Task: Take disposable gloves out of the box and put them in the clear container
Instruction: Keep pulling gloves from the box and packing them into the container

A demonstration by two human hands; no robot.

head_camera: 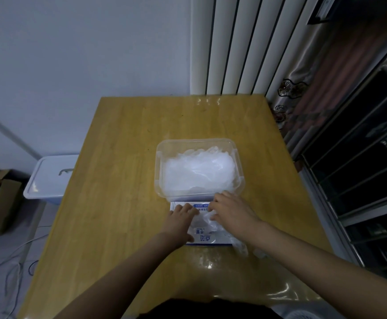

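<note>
A white-and-blue glove box point(201, 237) lies flat on the wooden table point(123, 180), close in front of you. Your left hand point(180, 221) rests on its top with the fingers fairly straight, holding it down. Your right hand point(231, 210) curls its fingers and thumb around a crumpled disposable glove point(203, 221) at the box opening. More thin gloves point(239, 246) lie beside the box under your right forearm. Just behind the box, touching it, the clear container point(159, 157) holds a heap of gloves point(197, 171). A white lidded bin point(49, 176) stands left of the table.
</note>
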